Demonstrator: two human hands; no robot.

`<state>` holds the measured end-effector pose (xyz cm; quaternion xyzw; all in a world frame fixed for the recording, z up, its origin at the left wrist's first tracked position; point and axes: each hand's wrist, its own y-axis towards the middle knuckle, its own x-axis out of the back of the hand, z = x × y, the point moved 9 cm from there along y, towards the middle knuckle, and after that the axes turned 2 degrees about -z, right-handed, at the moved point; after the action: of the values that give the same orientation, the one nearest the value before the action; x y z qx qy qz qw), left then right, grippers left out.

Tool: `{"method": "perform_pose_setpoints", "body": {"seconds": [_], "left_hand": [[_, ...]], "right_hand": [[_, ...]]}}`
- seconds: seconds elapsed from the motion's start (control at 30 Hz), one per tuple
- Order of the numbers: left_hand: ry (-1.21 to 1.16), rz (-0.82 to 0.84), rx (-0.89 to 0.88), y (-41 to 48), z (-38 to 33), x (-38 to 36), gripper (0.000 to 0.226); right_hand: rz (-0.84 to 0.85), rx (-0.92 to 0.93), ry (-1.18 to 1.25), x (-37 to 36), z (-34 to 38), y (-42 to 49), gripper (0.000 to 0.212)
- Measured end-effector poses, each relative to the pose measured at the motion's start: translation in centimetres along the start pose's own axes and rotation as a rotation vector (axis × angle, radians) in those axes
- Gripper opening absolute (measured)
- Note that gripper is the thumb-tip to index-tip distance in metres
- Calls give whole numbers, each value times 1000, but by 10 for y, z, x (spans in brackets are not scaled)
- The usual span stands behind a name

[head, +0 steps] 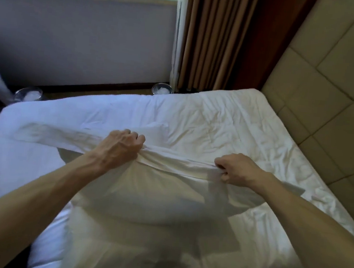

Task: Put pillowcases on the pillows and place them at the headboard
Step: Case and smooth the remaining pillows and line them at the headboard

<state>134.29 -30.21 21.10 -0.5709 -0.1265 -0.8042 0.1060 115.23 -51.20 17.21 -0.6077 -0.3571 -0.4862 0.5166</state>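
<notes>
A white pillow inside a white pillowcase (149,200) lies on the bed right in front of me, its far open edge bunched and lifted. My left hand (120,147) is closed on a gathered fold of that edge at the left. My right hand (235,169) pinches the same hem further right. A loose flap of white cloth (62,135) trails from the left hand toward the bed's left side. The beige padded headboard (329,88) stands at the right.
The bed (227,121) carries a wrinkled white sheet. Beyond it are a grey wall under a window, brown curtains (216,37), and two glass vessels (28,94) on the floor. Grey fabric shows at the far left edge.
</notes>
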Motion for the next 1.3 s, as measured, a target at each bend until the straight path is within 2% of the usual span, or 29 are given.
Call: {"method": "perform_pose_setpoints", "body": {"seconds": [0.1,0.2,0.47,0.63,0.83,0.93,1.1,1.2,1.3], "left_hand": [[-4,-104,-2,16,-13,35,24],[2,-186,-1,43,-46,70,25],[-50,-270,-92,138,-193,131,23],[-82,-205,-130,169,-278,105,15],[-84,-45,-211,180,-374,59,6],[-73,3,-291,177,-414,44,16],[-71,-21,-290,177,-416,32,27],[-68,20,-329,174,-408,9,29],[-159,31,-302,177,-398,-15,31]], "right_hand": [[-13,-10,7,21,-21,-23,27],[-43,-48,-3,40,-63,-62,22],[-43,-174,-45,53,-195,-189,22],[6,-226,-29,12,-241,-244,17],[107,-299,-2,-81,-285,-285,12],[150,-350,19,-134,-297,-303,19],[38,-371,33,-149,-305,-300,20],[-76,-358,-66,-145,-310,-291,14],[-104,-424,-138,-148,-317,-288,17]]}}
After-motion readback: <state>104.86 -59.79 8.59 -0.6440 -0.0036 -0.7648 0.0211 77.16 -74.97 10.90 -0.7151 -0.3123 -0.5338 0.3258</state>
